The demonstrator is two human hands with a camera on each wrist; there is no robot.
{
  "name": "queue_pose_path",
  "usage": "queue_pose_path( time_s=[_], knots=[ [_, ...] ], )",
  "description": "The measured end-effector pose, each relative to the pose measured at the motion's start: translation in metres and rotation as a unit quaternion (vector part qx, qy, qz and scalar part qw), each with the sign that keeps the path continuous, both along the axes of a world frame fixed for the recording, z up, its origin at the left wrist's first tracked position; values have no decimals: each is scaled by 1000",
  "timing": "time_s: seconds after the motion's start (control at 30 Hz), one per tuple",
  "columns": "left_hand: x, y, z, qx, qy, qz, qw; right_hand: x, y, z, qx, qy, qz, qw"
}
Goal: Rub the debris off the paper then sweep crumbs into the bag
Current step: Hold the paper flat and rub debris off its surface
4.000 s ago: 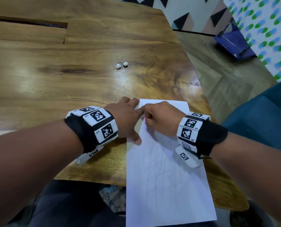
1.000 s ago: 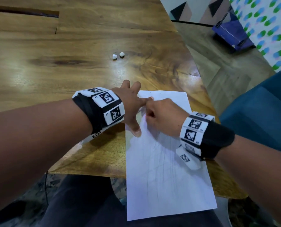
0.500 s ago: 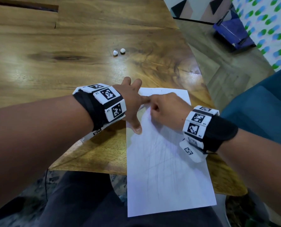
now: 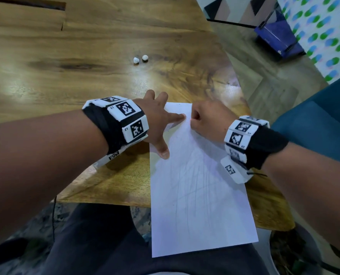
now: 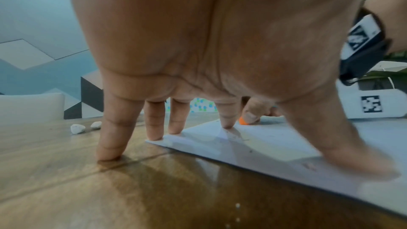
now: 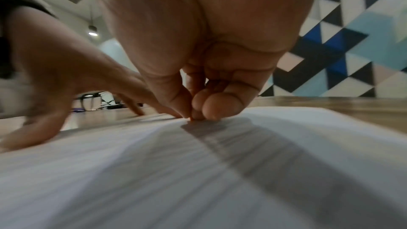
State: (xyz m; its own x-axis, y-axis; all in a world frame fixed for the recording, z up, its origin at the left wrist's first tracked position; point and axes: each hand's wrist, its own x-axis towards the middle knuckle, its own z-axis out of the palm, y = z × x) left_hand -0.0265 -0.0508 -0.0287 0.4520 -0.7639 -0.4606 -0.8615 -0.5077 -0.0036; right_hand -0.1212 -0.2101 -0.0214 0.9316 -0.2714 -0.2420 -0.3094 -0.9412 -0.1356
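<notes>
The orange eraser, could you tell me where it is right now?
In the left wrist view, the orange eraser is pinched in the right hand, on the paper's far end.

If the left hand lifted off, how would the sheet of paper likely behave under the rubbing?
The paper looks thin and probably floppy, and its near end overhangs the table. With only the left hand pinning it, it would likely slide or buckle as the right hand rubs.

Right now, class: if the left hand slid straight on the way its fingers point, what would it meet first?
Probably the two small white lumps on the wooden table; only bare wood lies between them and the left hand, though alignment is uncertain.
</notes>
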Motion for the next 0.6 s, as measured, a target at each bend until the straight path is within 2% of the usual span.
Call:
queue_pose_path(
  time_s=[0.13,0.2,0.43,0.53,0.6],
  knots=[
    [-4,1,-2,-8,-9,-5,1000,-22,37,-5,64,13,101,993],
    [-4,1,-3,-5,-12,-5,1000,-25,40,-7,75,22,124,989],
    [-6,-2,1,7,-18,-2,1000,7,-22,0,-10,6,-12,1000],
    [-6,-4,2,7,-19,-4,1000,3,-13,-2,-1,-2,-3,1000],
    [-6,-5,3,7,-18,-10,1000,-7,6,-7,11,-1,33,999]
  ],
)
